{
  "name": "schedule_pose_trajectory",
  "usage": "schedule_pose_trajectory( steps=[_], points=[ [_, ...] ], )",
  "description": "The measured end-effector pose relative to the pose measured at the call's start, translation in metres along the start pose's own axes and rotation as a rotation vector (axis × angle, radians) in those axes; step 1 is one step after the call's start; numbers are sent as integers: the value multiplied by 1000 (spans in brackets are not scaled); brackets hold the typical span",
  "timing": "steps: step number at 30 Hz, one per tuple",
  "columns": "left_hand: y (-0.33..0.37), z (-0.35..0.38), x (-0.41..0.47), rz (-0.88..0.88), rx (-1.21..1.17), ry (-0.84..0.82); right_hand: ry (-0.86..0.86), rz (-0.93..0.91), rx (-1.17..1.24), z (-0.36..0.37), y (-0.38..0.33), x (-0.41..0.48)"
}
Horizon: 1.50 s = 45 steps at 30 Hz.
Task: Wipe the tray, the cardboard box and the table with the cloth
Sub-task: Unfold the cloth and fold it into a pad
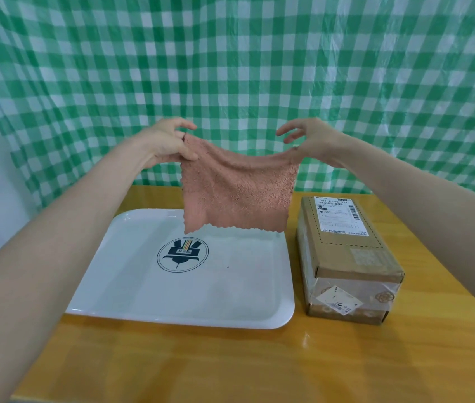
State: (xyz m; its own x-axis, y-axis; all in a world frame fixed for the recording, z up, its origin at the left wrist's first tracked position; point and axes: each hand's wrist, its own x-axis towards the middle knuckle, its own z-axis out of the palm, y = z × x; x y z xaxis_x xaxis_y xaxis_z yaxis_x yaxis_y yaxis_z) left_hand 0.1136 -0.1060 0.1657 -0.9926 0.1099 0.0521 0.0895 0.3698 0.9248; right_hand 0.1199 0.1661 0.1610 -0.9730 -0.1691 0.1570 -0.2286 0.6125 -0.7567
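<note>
A pink terry cloth (237,193) hangs spread out in the air above the far edge of the tray. My left hand (169,142) pinches its upper left corner and my right hand (310,141) pinches its upper right corner. Below it, a white rectangular tray (131,286) with a dark round logo lies on the yellow wooden table (230,365). A taped cardboard box (346,254) with a shipping label stands just to the right of the tray.
A green and white checked sheet (245,68) hangs as a backdrop right behind the table's far edge. The table's left edge runs under my left forearm, with a pale wall beyond it.
</note>
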Motion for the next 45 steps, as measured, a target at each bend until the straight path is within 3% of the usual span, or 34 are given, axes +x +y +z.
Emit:
schedule_pose_trajectory(
  steps=[3, 6, 12, 16, 22, 27, 30, 36, 45],
  points=[
    [-5, -2, 1, -15, -123, -2, -50, 9, -41, -3, 2, -1],
    [-10, -6, 3, -30, -130, -19, 10, -8, -22, -3, 7, -1],
    [-12, -5, 4, -4, 81, -65, 35, 51, 207, -5, 9, 0],
    [-12, -3, 2, -8, 341, 36, 103, 99, 400, -5, 13, 2],
    [-19, -8, 7, -66, 129, 115, 138, 121, 595, -6, 19, 2],
    [-18, -10, 8, -123, 43, 112, 164, 117, 609, -6, 20, 4],
    [-18, -9, 11, -62, 13, 152, 161, 80, 524, -6, 19, 5],
    [-7, -6, 12, 70, 143, 173, 191, 48, 96, -6, 15, 9],
    [-5, -1, 9, 68, 181, 235, 292, -90, -207, -4, 4, 5]
  ],
)
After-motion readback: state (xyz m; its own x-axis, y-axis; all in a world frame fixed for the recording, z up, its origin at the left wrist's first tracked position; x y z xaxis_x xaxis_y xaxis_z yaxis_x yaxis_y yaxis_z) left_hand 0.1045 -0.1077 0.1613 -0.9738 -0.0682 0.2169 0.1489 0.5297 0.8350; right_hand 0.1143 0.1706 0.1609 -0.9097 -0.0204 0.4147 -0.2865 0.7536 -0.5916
